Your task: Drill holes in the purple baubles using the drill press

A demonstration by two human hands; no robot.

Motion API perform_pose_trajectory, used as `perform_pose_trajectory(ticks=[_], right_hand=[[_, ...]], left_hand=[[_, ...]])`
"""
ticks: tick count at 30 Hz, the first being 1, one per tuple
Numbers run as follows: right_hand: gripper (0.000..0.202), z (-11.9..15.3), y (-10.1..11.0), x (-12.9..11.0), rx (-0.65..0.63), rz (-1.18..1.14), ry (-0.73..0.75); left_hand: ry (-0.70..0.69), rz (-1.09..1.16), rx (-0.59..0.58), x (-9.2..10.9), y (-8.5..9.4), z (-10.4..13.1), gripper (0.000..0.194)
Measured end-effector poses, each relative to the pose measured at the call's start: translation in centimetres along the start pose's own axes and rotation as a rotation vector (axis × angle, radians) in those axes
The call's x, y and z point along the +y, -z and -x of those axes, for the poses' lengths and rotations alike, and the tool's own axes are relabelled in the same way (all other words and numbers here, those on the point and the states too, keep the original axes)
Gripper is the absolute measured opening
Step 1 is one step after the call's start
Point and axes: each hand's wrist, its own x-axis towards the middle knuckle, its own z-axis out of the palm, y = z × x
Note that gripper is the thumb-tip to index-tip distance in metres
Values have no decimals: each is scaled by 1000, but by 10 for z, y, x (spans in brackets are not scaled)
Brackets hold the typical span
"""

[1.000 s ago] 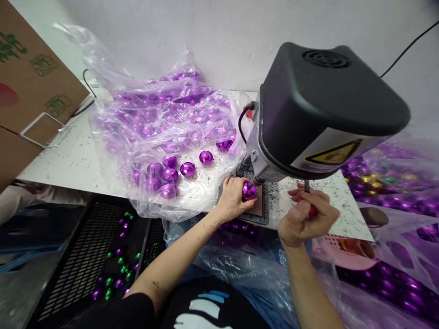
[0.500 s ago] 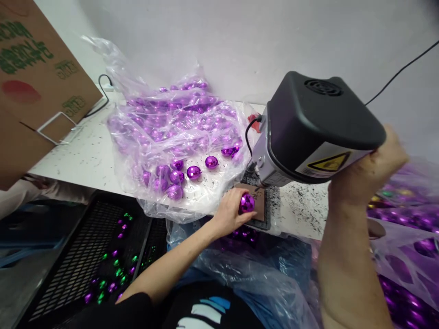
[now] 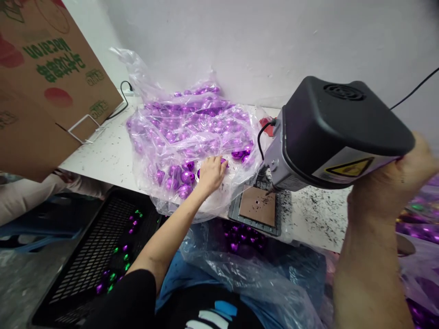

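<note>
Purple balls (image 3: 185,191) lay in clear plastic (image 3: 135,68) on the table (image 3: 103,155) and below its edge, finished share unverifiable, while we positioned our left hand (image 3: 211,173), curled, among loose ones and our right hand (image 3: 408,178) partly behind the machine (image 3: 336,119), but could not tell whether either gripped.

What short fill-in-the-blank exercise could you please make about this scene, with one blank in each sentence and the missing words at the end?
The shiny balls beside the left hand are coloured ____. The warning triangle on the black machine head is filled with ____. The black crate below the table holds small purple and ____ balls. The cardboard box stands at the person's ____ end of the table.

Missing words: purple; yellow; green; left.
</note>
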Motion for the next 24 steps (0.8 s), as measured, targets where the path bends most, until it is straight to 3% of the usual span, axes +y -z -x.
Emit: perform_pose_trajectory(ticks=[2,4,6,9,13,16,18,20,24], right_hand=[[53,1,-1,2,12,3,-30],[52,1,-1,4,34,23,-50],[50,1,-1,2,45,30,-50],[47,0,-1,-3,33,-3,-35],[50,1,-2,-7,21,-15,-36],[55,2,-3,-7,25,-41,-43],[59,3,-4,-7,38,-67,-47],[63,4,-5,-9,55,-80,-50],[67,4,-4,-17,40,-73,-67]], left_hand=[[109,-110,-84,-8,-5,-29,37],[124,-126,-157,-11,-12,-42,34],[87,-89,-189,-10,-18,-42,31],[12,10,-216,-8,-14,-29,44],[7,652,-278,-3,13,1,43],[48,1047,-454,10,25,31,41],[77,1141,-593,21,18,50,44],[89,1167,-638,30,0,61,48],[39,1005,-463,40,-36,62,51]])
